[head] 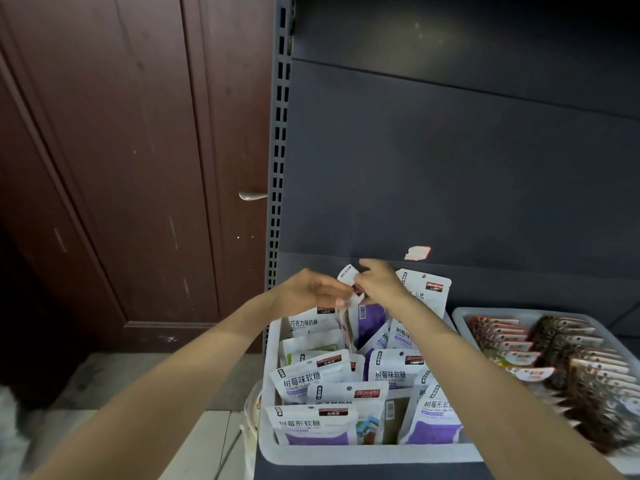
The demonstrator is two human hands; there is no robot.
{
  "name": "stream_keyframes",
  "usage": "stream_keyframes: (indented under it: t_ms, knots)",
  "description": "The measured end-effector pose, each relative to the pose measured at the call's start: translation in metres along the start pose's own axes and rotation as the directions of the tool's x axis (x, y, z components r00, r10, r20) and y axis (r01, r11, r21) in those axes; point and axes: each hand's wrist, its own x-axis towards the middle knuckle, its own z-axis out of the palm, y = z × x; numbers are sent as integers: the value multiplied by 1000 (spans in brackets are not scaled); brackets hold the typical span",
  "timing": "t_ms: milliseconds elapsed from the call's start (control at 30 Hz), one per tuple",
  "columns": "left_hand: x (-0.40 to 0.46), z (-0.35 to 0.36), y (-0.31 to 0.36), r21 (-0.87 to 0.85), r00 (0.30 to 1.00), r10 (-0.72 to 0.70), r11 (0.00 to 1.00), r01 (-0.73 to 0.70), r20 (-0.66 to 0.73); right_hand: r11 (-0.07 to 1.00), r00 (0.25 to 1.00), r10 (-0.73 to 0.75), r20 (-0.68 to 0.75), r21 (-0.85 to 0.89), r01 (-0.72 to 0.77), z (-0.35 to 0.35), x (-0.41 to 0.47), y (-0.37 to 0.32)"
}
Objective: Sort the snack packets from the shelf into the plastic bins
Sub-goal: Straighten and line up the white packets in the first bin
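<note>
Figure: head view, both arms reaching forward over the shelf. We held one white-and-purple snack packet upright between our two hands, above the rear of the white plastic bin. Our left hand lay just left of the packet, its fingers curled and its fingertips pinching the packet's upper left edge. Our right hand lay just right of it, fingers bent and gripping the packet's top near the hang-hole; one finger pointed up and to the left above the packet. The two hands nearly met across the packet's top. Its lower part, with a barcode and a purple panel, dipped among the other packets standing in rows inside the bin. A taller white packet stood just behind our right wrist, leaning on the dark shelf back panel. To the right, a second bin held rows of orange and brown packets. A dark red door with a metal handle stood to the left of the shelf upright.
</note>
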Motion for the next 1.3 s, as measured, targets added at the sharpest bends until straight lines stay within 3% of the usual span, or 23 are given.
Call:
stream_keyframes:
  t_ms: [133,267,500,567,700,900,1000,1167,1233,1300]
  knots:
    - [3,-11,-27,368,978,-46,922,120,-204,960,997,-73,1,-271,70,-25,-1,9]
    - [6,-15,-51,588,960,-159,763,268,-231,838,959,-272,-84,-510,193,-35,2,12]
    - [11,-9,-57,789,948,-130,529,313,-289,822,917,-369,-152,-513,246,-34,4,23]
    - [10,-11,-57,783,954,-141,547,297,-264,808,892,-406,-200,-535,248,-32,4,23]
    - [3,-18,-58,693,982,-138,696,190,-131,735,866,-435,-248,-654,183,-27,3,20]
    - [-5,-16,-62,696,987,-163,708,121,-6,696,838,-459,-294,-705,134,-21,-6,12]
    - [-3,-14,-64,657,986,-162,738,151,-45,680,839,-464,-285,-722,131,-19,-5,11]
    - [2,-8,-62,564,983,-134,806,180,-122,802,893,-419,-166,-528,279,-16,3,15]
    - [5,-5,-61,574,982,-127,798,185,-140,889,933,-328,-146,-383,252,-18,3,17]
    - [7,-2,-60,591,981,-126,784,191,-149,920,961,-240,-140,-349,179,-18,4,24]
